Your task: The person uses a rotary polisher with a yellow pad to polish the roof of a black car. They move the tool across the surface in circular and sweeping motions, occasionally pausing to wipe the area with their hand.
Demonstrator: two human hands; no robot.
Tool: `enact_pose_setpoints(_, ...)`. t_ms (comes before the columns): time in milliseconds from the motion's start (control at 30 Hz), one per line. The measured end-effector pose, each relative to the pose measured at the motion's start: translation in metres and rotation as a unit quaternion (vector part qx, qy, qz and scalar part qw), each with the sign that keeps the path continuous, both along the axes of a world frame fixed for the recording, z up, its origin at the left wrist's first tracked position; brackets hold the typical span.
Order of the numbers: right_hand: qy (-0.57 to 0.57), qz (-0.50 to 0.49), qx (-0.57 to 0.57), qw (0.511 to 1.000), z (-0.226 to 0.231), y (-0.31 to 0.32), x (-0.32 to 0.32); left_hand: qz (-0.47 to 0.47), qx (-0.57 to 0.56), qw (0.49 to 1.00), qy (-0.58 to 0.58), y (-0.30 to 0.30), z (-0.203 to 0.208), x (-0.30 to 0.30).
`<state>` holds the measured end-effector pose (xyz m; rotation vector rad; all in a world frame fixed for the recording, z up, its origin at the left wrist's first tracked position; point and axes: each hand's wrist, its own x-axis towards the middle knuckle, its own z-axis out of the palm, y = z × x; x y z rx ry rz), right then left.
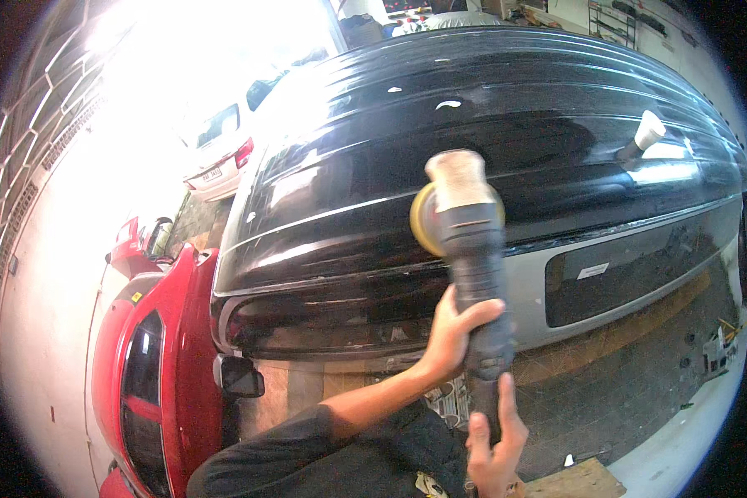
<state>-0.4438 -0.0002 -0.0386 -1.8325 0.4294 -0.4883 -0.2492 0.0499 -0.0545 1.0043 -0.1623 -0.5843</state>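
A long dark car polisher [479, 274] points away from me over the black van roof [349, 158]. Its head has a tan covering [458, 178], and a yellow pad [426, 217] shows at its left side. My left hand [456, 328] is closed round the middle of the polisher's body, thumb across the top. Farther back, my right hand [498, 444] grips the rear end, with part of its fingers hidden. White smears [448, 104] dot the glossy ridged roof. Whether the pad touches the roof I cannot tell.
A red car [153, 365] stands close on the left, beside the van's dark mirror [239, 376]. Beyond it is a white car [216, 145]. A white-topped object [650, 130] appears on the roof at right. A wooden board [581, 481] lies at lower right.
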Motion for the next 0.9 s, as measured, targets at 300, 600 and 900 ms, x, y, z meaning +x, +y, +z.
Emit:
enact_pose_setpoints(300,-0.043,-0.198,0.103,0.974,-0.024,-0.01,0.026,-0.046,0.075,0.992,-0.088,-0.086,-0.007,0.014)
enact_pose_setpoints(600,-0.051,0.038,0.0,0.998,-0.094,0.015,-0.008,0.066,0.002,0.987,-0.144,0.019,-0.033,-0.033)
enact_pose_setpoints(900,-0.102,0.239,-0.116,0.958,-0.107,0.071,0.051,0.228,-0.071,0.962,-0.133,0.137,-0.06,-0.018)
